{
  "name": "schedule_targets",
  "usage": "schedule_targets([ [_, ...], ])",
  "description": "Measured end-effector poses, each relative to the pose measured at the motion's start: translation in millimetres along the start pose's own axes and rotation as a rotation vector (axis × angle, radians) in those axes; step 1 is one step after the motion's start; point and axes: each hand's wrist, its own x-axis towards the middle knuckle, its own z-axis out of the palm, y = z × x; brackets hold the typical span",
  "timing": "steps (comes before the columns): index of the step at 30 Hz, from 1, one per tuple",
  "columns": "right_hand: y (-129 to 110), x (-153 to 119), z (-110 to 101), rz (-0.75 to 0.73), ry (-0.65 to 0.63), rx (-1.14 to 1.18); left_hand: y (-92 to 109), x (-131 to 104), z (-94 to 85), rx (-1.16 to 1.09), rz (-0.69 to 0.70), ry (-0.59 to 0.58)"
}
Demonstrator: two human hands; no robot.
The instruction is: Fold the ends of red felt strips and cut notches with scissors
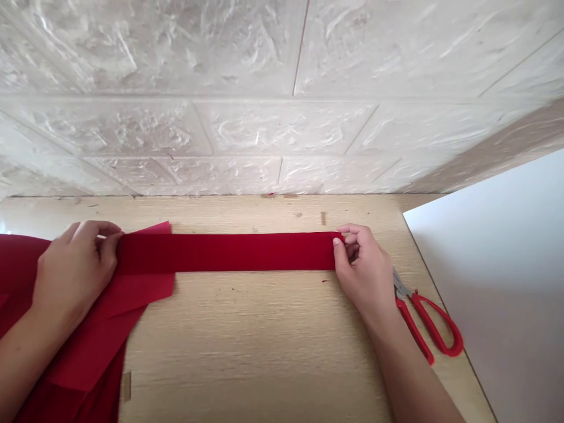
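A long dark-red fabric strip [229,252] lies stretched straight across the wooden table between my two hands. My left hand [83,258] pinches its left part, above a heap of red fabric [97,341]. At the strip's right end, my right hand [359,255] grips the upper corner between thumb and fingers. Lighter red pieces with angled edges stick out from under the strip beside my left hand. Just right of my right wrist rest scissors [434,326] with red handles, their blades partly hidden behind the wrist.
A white brick-patterned wall [282,123] rises at the table's back edge. On the right stands a large white panel [502,264], close to the scissors. Small brown marks and red scraps dot the wooden tabletop [247,352].
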Motion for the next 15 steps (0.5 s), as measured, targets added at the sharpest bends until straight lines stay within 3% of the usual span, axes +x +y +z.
schedule_targets([
  [4,0,3,-2,0.061,-0.01,0.057,-4,1,3.8,0.044,0.028,-0.018],
  [10,2,5,-3,0.103,-0.014,0.151,0,2,-8.6,0.099,0.072,-0.138],
  [15,0,3,-4,0.088,-0.016,0.161,2,5,-5.5,0.06,-0.05,-0.115],
])
